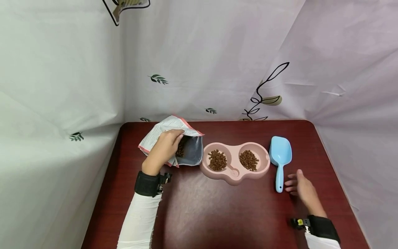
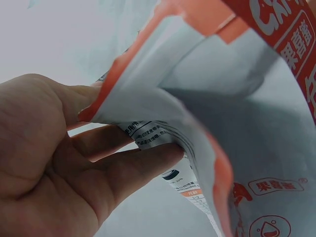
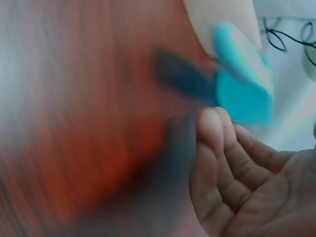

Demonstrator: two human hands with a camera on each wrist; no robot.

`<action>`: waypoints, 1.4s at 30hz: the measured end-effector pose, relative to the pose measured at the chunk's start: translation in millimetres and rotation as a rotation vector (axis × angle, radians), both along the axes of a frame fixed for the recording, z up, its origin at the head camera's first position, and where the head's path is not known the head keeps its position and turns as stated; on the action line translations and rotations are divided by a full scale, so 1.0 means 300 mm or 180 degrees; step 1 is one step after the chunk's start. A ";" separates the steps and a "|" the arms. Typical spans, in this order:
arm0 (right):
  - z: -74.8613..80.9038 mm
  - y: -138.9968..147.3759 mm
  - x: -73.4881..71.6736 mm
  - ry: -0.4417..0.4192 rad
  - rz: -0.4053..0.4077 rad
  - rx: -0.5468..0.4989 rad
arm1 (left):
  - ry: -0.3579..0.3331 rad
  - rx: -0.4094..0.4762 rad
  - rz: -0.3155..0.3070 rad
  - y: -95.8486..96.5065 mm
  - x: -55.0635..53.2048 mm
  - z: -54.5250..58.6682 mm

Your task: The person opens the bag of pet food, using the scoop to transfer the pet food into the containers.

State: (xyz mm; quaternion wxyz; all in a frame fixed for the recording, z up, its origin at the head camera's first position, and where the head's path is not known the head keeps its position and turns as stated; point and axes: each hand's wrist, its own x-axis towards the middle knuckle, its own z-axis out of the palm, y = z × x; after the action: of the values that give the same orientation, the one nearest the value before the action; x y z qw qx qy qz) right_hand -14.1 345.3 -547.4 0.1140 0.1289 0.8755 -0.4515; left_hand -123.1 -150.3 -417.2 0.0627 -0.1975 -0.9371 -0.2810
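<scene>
Kibble (image 1: pixel 217 160) lies in small brown heaps in both round wells of the pink double bowl (image 1: pixel 234 148), which I see on the far half of the dark red tabletop (image 1: pixel 217 214). At the left of this bowl, just beside its rim, is the bag (image 1: pixel 155 137); its mouth is open toward the right, and I can see more brown kibble against the grey lining. The left hand (image 1: pixel 163 150) is at this bag: its grip is clamped on the edge of the mouth, with the thumb and fingers pinching the folded wall. From the left wrist I read the bag as white with small print, having an orange-red border.

To the right of the bowl, and close to it, the light blue scoop (image 1: pixel 281 150) rests on the tabletop, its handle pointing to the near side. The right hand (image 1: pixel 303 188) is near this handle, on its right; its grip is apart and holds nothing, with the fingers loosely bent. On both wrists I notice a black band (image 1: pixel 146 184) over a white sleeve (image 1: pixel 140 218). Behind the far edge hangs a pale cloth (image 1: pixel 199 62) with a leaf pattern.
</scene>
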 end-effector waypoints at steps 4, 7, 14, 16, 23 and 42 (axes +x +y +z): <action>0.093 0.020 0.023 0.0411 -0.0118 0.0661 | -0.0004 -0.0013 0.0021 0.002 0.001 0.000; 0.162 -0.010 0.022 0.0754 -0.0237 0.0737 | 0.0009 -0.0026 0.0034 0.005 0.003 0.002; 0.275 -0.165 -0.028 0.1417 -0.0120 0.0343 | 0.0073 -0.0030 0.0025 0.014 0.012 0.007; 0.290 -0.215 -0.049 0.1565 0.0014 0.0098 | 0.0088 -0.0028 0.0027 0.016 0.013 0.006; 0.282 -0.408 -0.133 0.1491 0.0776 -0.0841 | 0.0124 -0.0037 0.0098 0.018 0.012 0.007; 0.148 -0.899 -0.268 -0.0359 0.1345 -0.1917 | 0.0007 -0.0029 0.0116 0.021 0.014 -0.001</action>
State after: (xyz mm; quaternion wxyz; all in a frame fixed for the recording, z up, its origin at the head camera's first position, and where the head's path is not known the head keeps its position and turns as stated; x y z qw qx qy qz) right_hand -94.6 75.5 -503.0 0.2855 -0.0692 0.7032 -0.6475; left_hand -118.9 -144.0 -417.5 0.0679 -0.1811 -0.9417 -0.2753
